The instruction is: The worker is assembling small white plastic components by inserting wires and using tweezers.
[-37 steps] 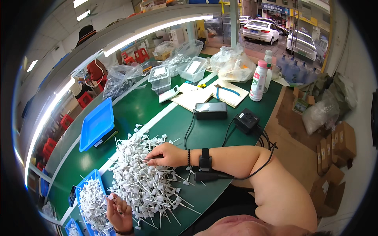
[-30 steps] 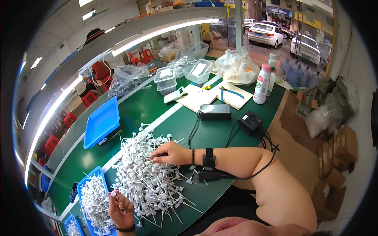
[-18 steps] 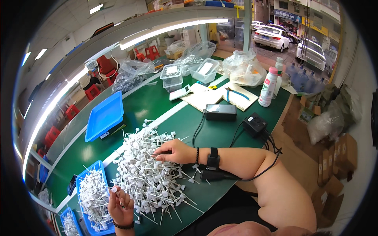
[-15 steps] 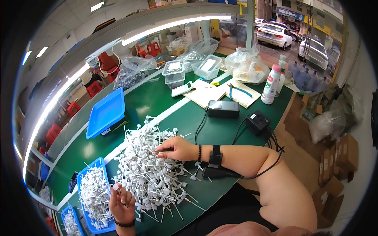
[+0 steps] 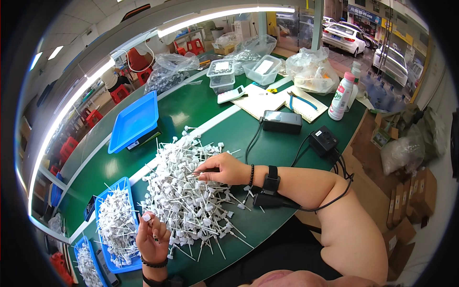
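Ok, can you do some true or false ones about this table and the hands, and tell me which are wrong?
1. The left hand holds a white piece. True.
2. The right hand is at the pink-capped bottle. False: the right hand is at the heap of white pieces, and the bottle stands apart.
3. The pliers have red handles. False: the pliers' handles are blue.
4. The tabletop is green. True.
5. The farthest blue tray is full of white pieces. False: its bare bottom shows.

Your right hand (image 5: 224, 169): fingers pinched, pointing left; forearm (image 5: 303, 182) extended rightward from it to a bent elbow (image 5: 338, 181). Your left hand (image 5: 153, 241): nearer you, left of the other, upright, fingers curled.
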The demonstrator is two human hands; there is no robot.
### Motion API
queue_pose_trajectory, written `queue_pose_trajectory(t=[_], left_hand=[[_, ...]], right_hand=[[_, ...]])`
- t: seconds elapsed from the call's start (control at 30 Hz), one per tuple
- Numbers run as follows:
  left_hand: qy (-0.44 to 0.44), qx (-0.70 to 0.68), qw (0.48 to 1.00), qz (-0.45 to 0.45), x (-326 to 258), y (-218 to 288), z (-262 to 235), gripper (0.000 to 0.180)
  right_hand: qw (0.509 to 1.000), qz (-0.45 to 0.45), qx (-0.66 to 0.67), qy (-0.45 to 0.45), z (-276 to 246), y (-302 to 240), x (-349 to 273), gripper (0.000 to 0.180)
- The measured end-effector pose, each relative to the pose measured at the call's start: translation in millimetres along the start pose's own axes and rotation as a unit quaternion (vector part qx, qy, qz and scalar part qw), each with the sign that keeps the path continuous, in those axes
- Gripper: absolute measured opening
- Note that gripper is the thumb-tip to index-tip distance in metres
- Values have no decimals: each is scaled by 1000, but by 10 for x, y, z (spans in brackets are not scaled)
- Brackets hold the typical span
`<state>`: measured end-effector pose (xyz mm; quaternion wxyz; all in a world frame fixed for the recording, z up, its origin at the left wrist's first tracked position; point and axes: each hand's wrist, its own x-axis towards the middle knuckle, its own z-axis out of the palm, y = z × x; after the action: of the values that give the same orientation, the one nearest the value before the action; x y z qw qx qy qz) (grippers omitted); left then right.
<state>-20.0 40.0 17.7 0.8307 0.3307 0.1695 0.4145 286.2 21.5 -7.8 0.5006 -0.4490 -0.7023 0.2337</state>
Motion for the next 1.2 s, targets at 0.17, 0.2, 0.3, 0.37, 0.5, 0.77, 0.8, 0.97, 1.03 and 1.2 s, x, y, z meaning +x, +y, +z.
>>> queue_pose_trajectory(t=[0.17, 0.2, 0.3, 0.37, 0.5, 0.77, 0.8, 0.97, 1.03, 1.2], left_hand=[[-13, 12, 1000, -1, -8, -7, -22, 32], [-15, 11, 1000, 0, -12, -8, -31, 32], [-15, 17, 1000, 3, -10, -6, -6, 32], [-16, 17, 1000, -2, 3, -8, -5, 31], [-24, 17, 1000, -7, 5, -11, -18, 30], [-31, 22, 999, -1, 18, -30, -32, 30], [-29, 23, 999, 0, 22, -32, -30, 30], [-16, 16, 1000, -5, 8, -30, -28, 29], [-14, 11, 1000, -12, 13, -24, -14, 29], [-20, 17, 1000, -13, 17, -22, -40, 29]], right_hand=[[1000, -13, -6, 2, 6, 5, 0, 26], [1000, -12, -5, 2, 10, -2, 1, 27], [1000, -9, -15, -5, 0, -32, 5, 26], [1000, -10, -11, -3, 4, -9, -5, 26], [1000, -13, -8, -1, 0, -21, -3, 25], [1000, -15, -6, -1, 4, -40, -4, 25], [1000, -15, -6, 0, 3, -38, -4, 25], [1000, -19, -10, -1, 18, -29, 10, 24], [1000, -20, -11, -4, 8, -37, 13, 24], [1000, -26, -11, -3, 3, -44, 12, 24]])
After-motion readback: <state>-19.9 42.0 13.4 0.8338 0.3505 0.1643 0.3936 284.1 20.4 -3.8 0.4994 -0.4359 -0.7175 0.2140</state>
